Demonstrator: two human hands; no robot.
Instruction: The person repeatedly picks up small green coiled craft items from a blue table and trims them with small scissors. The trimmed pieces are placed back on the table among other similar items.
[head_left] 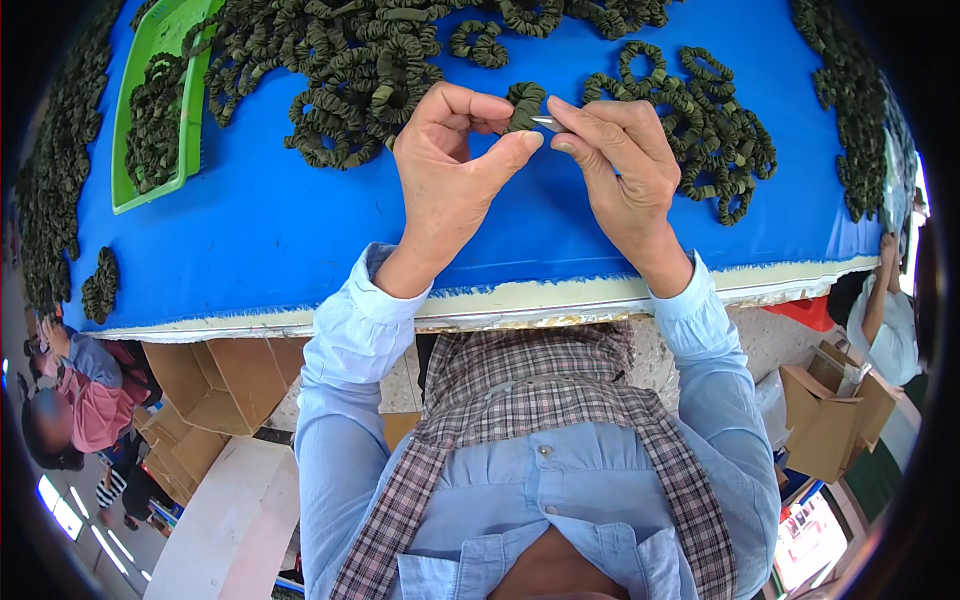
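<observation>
The left hand (pixel 450 165) and the right hand (pixel 620 165) are raised together above the blue table cover (pixel 270 240), and between them they hold one dark green scrunchie (pixel 524 105). The left hand is closed on it: the thumb and the bent fingers pinch the lower and left part of the scrunchie, and the fabric ring stands out just above the thumb tip. The right hand is also closed, with its thumb and forefinger pinched on a small silver metal tool (pixel 546 121), and the tip of this tool touches the scrunchie at its right side. I cannot tell what kind of tool it is, because most of it is hidden in the fingers. Just beyond the right hand, a loose pile of scrunchies (pixel 700 125) of the same colour lies on the cover. Beyond the left hand there is a bigger heap of scrunchies (pixel 350 70), which spreads to the far edge of the table. Far to the left of the left hand stands a green plastic tray (pixel 150 190), and some more scrunchies lie inside it. Under both wrists runs the near edge of the table (pixel 520 300), pale and a little worn.
</observation>
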